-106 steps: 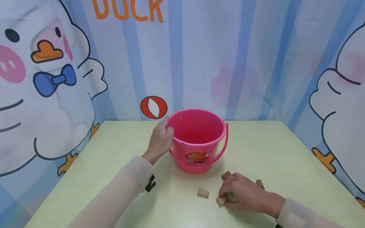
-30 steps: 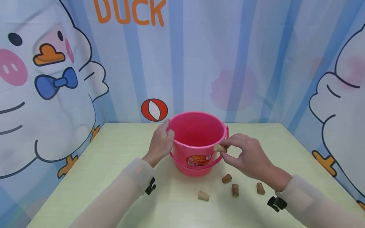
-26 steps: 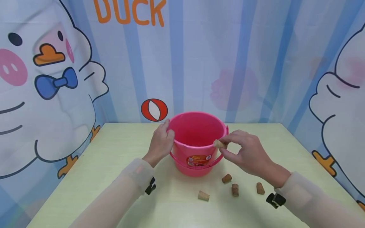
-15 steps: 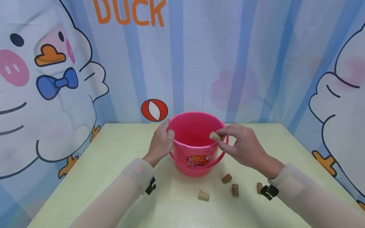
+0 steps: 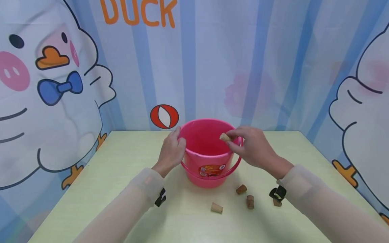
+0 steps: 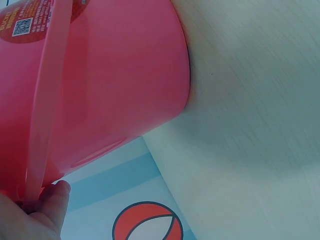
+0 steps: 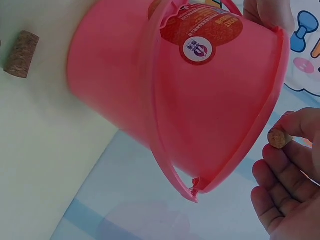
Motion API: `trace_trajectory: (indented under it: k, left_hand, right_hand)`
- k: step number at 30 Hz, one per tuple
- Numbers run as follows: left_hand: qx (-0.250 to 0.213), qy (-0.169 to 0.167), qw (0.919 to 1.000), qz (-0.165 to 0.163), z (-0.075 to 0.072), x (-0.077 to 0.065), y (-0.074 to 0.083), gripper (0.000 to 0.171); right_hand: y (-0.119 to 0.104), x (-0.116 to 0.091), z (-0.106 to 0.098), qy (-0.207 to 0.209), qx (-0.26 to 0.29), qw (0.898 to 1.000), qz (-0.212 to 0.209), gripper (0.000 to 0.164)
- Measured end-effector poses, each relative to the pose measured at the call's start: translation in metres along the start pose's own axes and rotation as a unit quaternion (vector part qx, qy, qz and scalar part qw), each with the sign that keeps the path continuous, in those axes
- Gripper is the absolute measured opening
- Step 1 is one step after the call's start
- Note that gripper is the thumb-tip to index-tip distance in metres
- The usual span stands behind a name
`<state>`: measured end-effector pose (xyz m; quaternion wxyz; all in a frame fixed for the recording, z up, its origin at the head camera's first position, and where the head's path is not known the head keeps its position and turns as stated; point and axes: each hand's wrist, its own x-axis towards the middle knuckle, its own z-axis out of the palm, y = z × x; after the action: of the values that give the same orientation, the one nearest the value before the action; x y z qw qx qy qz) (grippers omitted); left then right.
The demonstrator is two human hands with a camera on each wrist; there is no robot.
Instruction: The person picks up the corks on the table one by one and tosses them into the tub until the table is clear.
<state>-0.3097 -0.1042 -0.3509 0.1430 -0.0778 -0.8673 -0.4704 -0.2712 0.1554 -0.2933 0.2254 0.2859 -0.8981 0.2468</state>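
Observation:
A pink bucket (image 5: 208, 168) stands upright on the table, its handle hanging down at the front. My left hand (image 5: 171, 150) grips the left side of its rim; in the left wrist view the fingers (image 6: 57, 202) show at the rim beside the handle. Above the right part of the bucket's mouth, my right hand (image 5: 253, 145) pinches a light cork stopper (image 5: 225, 137) between thumb and fingers. The right wrist view shows the end of this cork (image 7: 277, 139), just beyond the rim. The bucket's floor is hidden from the head view.
Several corks lie on the pale table (image 5: 136, 209) in front of the bucket: a light one (image 5: 216, 208), a brown one (image 5: 241, 189), a darker one (image 5: 250, 202), and one (image 5: 277, 203) partly behind the right wrist strap. A printed curtain (image 5: 209, 60) hangs behind the table.
Since 3.5 seconds ago, my right hand has lifted a cork from the table and carried it up and left, past the rim to over the bucket's mouth. My left hand stays on the rim.

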Motion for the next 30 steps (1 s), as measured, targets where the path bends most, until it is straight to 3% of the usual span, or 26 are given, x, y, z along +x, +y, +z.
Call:
trace_trajectory:
  k: [17,24,30]
  left_hand:
    - [0.001,-0.005,1.0,-0.004,0.0,0.0,0.0,0.064]
    - [0.005,-0.003,1.0,-0.006,0.0,0.0,0.0,0.064]
    - [0.004,-0.002,1.0,-0.004,0.0,0.0,0.0,0.064]
  right_hand:
    - [0.004,0.017,0.013,-0.057,0.007,0.995,0.078,0.03]
    - [0.004,0.017,0.014,-0.068,0.004,0.992,0.103,0.047]
    - [0.006,0.015,0.014,-0.059,0.009,0.993,0.104,0.049]
